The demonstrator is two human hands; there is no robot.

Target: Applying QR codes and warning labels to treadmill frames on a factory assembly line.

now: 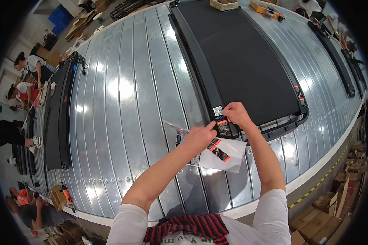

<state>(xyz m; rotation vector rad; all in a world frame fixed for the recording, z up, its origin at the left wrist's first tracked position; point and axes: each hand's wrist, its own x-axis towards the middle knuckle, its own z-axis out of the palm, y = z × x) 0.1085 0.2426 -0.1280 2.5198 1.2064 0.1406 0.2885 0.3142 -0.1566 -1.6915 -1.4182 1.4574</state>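
Note:
A black treadmill-like deck [239, 53] with a broad dark belt lies on the metal table before me. At its near left corner, a sticker with a square code [218, 111] sits on the side rail, above a red, white and black warning label [223, 128]. My right hand [237, 115] is closed in a pinch at the code sticker's right edge. My left hand [200, 137] has its index finger against the rail beside the warning label. Its other fingers curl over a white sticker sheet [233, 163], which sticks out on both sides below the hand.
Another black deck [57, 114] lies along the table's left side, with people working beyond it. An orange-handled power tool [67, 198] is at the lower left edge. Farther away are an orange tray [266, 9] and a small box [223, 4]. Cardboard [320, 224] is stacked lower right.

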